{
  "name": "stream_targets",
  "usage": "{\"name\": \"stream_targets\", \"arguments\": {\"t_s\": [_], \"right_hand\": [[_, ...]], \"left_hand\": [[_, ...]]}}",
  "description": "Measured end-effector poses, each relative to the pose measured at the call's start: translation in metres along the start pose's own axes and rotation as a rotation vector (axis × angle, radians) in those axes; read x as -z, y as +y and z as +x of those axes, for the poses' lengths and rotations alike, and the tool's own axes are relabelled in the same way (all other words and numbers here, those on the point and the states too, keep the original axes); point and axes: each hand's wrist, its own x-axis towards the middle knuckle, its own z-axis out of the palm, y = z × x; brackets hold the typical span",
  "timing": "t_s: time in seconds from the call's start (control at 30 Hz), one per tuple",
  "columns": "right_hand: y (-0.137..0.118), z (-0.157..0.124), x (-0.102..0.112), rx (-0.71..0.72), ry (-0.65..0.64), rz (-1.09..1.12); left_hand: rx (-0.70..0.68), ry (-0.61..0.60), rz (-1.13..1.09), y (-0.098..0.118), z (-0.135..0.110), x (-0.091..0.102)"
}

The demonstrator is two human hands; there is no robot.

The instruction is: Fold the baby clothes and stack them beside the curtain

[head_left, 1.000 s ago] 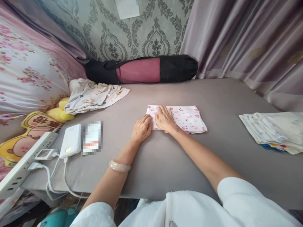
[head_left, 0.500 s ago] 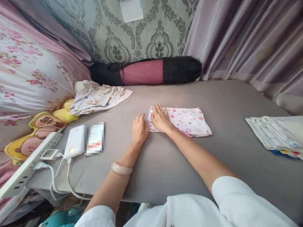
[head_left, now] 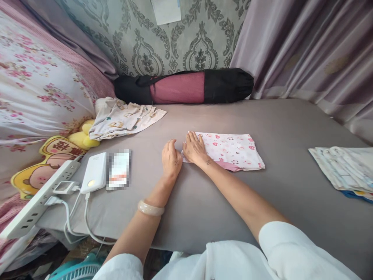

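Observation:
A folded white cloth (head_left: 233,149) with pink hearts and small printed figures lies on the grey-covered surface, a plain pink strip showing along its near edge. My right hand (head_left: 194,148) rests flat over the cloth's left end, fingers stretched out and pointing away from me. Just left of the cloth, my left hand (head_left: 171,158) stands on its side on the grey cover, palm turned toward the right hand, fingers lightly bent. It appears to hold nothing. The cloth's left edge is partly hidden by my hands.
At right lies a stack of folded cloths (head_left: 344,167). A crumpled printed garment (head_left: 122,120) is at back left, near a black and pink rolled bag (head_left: 177,87). On the left are a white power bank (head_left: 94,173), a power strip (head_left: 43,200) and cables.
My right hand has slid a little left across the cloth, toward its left end. My left hand has shifted slightly left too. The whole view has turned a little.

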Motion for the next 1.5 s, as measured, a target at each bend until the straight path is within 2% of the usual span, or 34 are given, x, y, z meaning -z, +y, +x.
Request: {"name": "stream_targets", "arguments": {"t_s": [0.23, 0.4, 0.63, 0.73, 0.8, 0.93, 1.03, 1.1, 1.27, 1.5], "right_hand": [[-0.006, -0.007, -0.002, -0.012, -0.005, -0.014], [-0.013, -0.021, -0.001, 0.077, -0.029, -0.048], [-0.012, -0.021, 0.001, 0.098, -0.082, 0.014], [0.004, -0.018, 0.014, 0.074, -0.031, 0.064], [0.021, -0.017, 0.022, 0.013, 0.015, 0.039], [0.054, -0.019, 0.030, -0.084, -0.020, -0.052], [0.064, -0.020, 0.026, -0.123, -0.079, -0.086], [0.064, -0.020, 0.023, -0.130, -0.082, -0.092], [0.067, -0.021, 0.027, -0.128, -0.092, -0.044], [0.094, -0.033, 0.036, -0.213, -0.035, -0.096]], "left_hand": [[0.006, 0.047, -0.010, 0.001, 0.001, 0.002], [0.026, 0.084, -0.041, 0.002, 0.001, 0.002], [-0.023, 0.042, -0.055, 0.001, 0.001, 0.001], [-0.100, -0.013, -0.058, 0.003, 0.000, 0.000], [-0.167, -0.097, -0.043, 0.007, -0.001, 0.001], [-0.299, -0.383, 0.076, 0.018, -0.003, 0.001], [-0.337, -0.548, 0.174, 0.024, -0.004, 0.001], [-0.339, -0.578, 0.201, 0.025, -0.003, 0.002], [-0.338, -0.554, 0.184, 0.022, -0.004, 0.001], [-0.339, -0.539, 0.163, 0.020, -0.005, -0.001]]}}
